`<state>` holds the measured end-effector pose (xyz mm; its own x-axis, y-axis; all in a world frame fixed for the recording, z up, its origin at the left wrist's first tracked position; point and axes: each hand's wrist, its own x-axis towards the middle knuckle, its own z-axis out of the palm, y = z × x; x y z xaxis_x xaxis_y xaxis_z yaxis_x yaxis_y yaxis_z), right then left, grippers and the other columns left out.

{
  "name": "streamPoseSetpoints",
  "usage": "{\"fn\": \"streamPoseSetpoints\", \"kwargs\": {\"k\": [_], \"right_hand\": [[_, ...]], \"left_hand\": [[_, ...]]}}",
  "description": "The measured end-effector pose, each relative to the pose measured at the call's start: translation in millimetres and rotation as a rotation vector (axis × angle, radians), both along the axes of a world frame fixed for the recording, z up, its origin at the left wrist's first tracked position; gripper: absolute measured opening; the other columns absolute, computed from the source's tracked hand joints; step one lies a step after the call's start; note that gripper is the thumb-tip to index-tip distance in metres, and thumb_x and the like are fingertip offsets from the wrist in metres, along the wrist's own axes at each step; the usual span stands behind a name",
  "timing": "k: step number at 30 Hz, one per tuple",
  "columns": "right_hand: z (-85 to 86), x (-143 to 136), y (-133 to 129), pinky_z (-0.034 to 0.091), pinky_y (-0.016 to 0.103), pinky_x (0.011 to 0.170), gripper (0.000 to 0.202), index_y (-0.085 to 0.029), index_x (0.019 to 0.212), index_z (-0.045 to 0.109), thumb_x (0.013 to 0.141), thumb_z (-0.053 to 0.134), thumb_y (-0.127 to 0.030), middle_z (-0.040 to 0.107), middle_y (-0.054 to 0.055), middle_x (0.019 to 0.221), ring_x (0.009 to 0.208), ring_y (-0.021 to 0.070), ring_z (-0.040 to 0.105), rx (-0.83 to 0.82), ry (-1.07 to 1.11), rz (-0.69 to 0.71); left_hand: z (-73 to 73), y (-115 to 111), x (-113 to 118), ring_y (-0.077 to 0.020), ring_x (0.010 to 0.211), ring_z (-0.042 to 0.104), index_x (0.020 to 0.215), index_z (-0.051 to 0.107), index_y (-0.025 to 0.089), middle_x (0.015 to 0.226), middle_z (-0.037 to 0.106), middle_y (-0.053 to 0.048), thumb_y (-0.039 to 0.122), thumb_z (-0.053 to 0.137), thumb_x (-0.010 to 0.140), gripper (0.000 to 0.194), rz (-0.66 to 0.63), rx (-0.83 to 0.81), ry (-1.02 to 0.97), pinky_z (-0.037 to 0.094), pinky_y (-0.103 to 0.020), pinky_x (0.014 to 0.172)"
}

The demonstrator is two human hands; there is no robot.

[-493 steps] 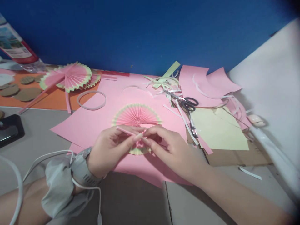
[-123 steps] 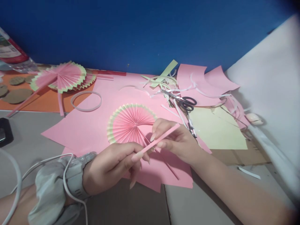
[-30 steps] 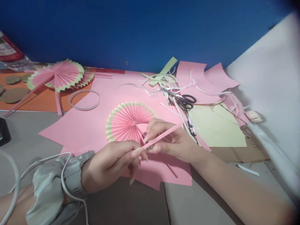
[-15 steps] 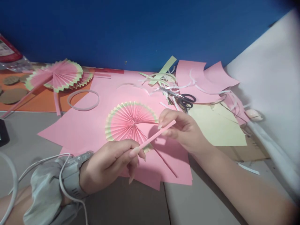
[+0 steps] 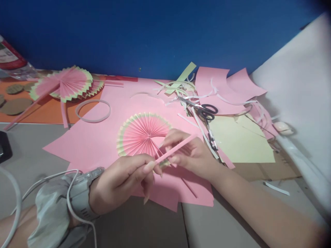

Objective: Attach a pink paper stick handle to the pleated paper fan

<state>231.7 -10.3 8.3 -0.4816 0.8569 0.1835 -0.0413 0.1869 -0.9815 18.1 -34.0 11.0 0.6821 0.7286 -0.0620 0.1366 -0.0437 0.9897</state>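
Note:
A narrow pink paper strip [image 5: 181, 144] slants up to the right in front of me. My left hand [image 5: 121, 179] pinches its lower end between thumb and fingers. My right hand [image 5: 198, 156] is closed around the strip close to my left fingertips, with the strip's far end sticking out past its thumb and fingers. Beneath both hands lies a round pleated paper fan [image 5: 134, 136], pink with a green and pale yellow rim. Its right part is covered by my right hand. A thin pink strip [image 5: 190, 187] runs out from the fan toward the lower right.
Pink paper sheets [image 5: 93, 144] lie under the fan. Scissors [image 5: 207, 111], a small cutter-like tool [image 5: 212, 140], paper scraps and a pale green sheet [image 5: 245, 141] sit to the right. At the left are finished fans [image 5: 74, 82], a tape ring [image 5: 110, 109], cardboard discs [image 5: 17, 106] and a bottle [image 5: 14, 60].
My right hand has slid down along the strip toward my left hand, uncovering the small tool behind it. My left hand keeps its pinch. The view has shifted slightly.

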Motion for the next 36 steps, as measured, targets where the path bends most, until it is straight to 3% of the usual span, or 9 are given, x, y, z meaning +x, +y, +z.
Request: {"fn": "streamPoseSetpoints", "kwargs": {"k": [4,8,12,18,23,25,27,31,36], "right_hand": [[5.7,-7.7,-8.7,0.047,0.024,0.067,0.026,-0.025,0.102,0.067,0.082,0.062,-0.01,0.059,-0.001,0.084,0.073,0.0095,0.057,0.039,0.064,0.116],[4.5,-11.0,-11.6,0.05,0.022,0.058,0.022,-0.026,0.101,0.065,0.085,0.058,-0.011,0.059,-0.002,0.079,0.064,0.0075,0.059,-0.037,0.26,0.069],[-0.5,-9.1,-11.4,0.052,0.025,0.056,0.014,-0.025,0.095,0.067,0.084,0.061,-0.018,0.058,-0.002,0.079,0.058,0.0071,0.057,-0.094,0.277,-0.002],[3.5,-2.0,-3.1,0.042,0.021,0.048,0.009,-0.024,0.081,0.065,0.081,0.065,-0.034,0.055,-0.003,0.07,0.054,0.0078,0.048,-0.097,0.174,-0.312],[7.7,7.0,13.3,0.04,0.021,0.052,0.02,-0.024,0.07,0.058,0.083,0.062,-0.039,0.032,-0.006,0.053,0.048,0.0085,0.032,-0.217,0.463,-0.487],[7.7,8.1,13.0,0.04,0.021,0.052,0.021,-0.025,0.073,0.059,0.088,0.055,-0.04,0.034,-0.005,0.056,0.05,0.0092,0.035,-0.166,0.436,-0.505],[8.3,4.9,6.3,0.042,0.022,0.057,0.01,-0.027,0.086,0.063,0.086,0.059,-0.036,0.046,-0.003,0.067,0.06,0.0099,0.044,-0.113,0.271,-0.386],[11.9,-10.1,-12.4,0.046,0.025,0.067,0.024,-0.028,0.103,0.065,0.081,0.066,-0.019,0.054,0.0,0.085,0.074,0.0112,0.054,-0.037,-0.003,0.077],[12.9,-16.0,-17.5,0.045,0.024,0.058,0.019,-0.026,0.099,0.066,0.086,0.057,-0.015,0.055,-0.001,0.078,0.063,0.0094,0.054,0.004,0.056,0.11]], "left_hand": [[-1.7,0.0,-0.9,-0.0096,0.061,0.061,0.089,0.058,0.016,0.06,0.061,0.002,0.031,0.029,0.098,0.034,-0.031,0.024,-0.026,0.048,-0.022,0.068],[-2.4,-0.7,-1.7,-0.0075,0.056,0.059,0.096,0.058,0.017,0.059,0.059,0.004,0.03,0.028,0.099,0.033,-0.046,0.015,-0.039,0.047,-0.021,0.067],[-1.5,-0.2,-0.5,-0.0073,0.053,0.058,0.091,0.058,0.016,0.057,0.059,0.004,0.033,0.028,0.099,0.035,-0.019,-0.012,-0.018,0.046,-0.019,0.062],[-1.0,0.7,3.1,-0.0084,0.053,0.056,0.089,0.059,0.017,0.052,0.059,0.004,0.036,0.031,0.098,0.036,0.047,-0.064,-0.02,0.046,-0.021,0.065],[-3.2,1.6,5.2,-0.0063,0.046,0.051,0.087,0.059,0.016,0.047,0.055,0.006,0.036,0.033,0.097,0.034,0.083,-0.135,-0.058,0.045,-0.02,0.063],[-3.0,1.6,4.6,-0.0066,0.046,0.051,0.089,0.059,0.016,0.047,0.055,0.006,0.036,0.033,0.097,0.033,0.083,-0.13,-0.071,0.045,-0.02,0.063],[-2.0,0.9,3.3,-0.0075,0.048,0.053,0.094,0.058,0.016,0.049,0.056,0.006,0.035,0.032,0.098,0.033,0.072,-0.109,-0.097,0.046,-0.021,0.063],[0.8,-2.0,0.4,-0.0086,0.056,0.056,0.08,0.058,0.014,0.059,0.06,0.0,0.034,0.031,0.098,0.037,-0.024,-0.08,-0.115,0.046,-0.021,0.063],[-0.4,-5.0,0.2,-0.0103,0.058,0.057,0.078,0.058,0.014,0.059,0.06,-0.001,0.039,0.032,0.097,0.041,-0.077,-0.157,-0.126,0.047,-0.021,0.06]]}}
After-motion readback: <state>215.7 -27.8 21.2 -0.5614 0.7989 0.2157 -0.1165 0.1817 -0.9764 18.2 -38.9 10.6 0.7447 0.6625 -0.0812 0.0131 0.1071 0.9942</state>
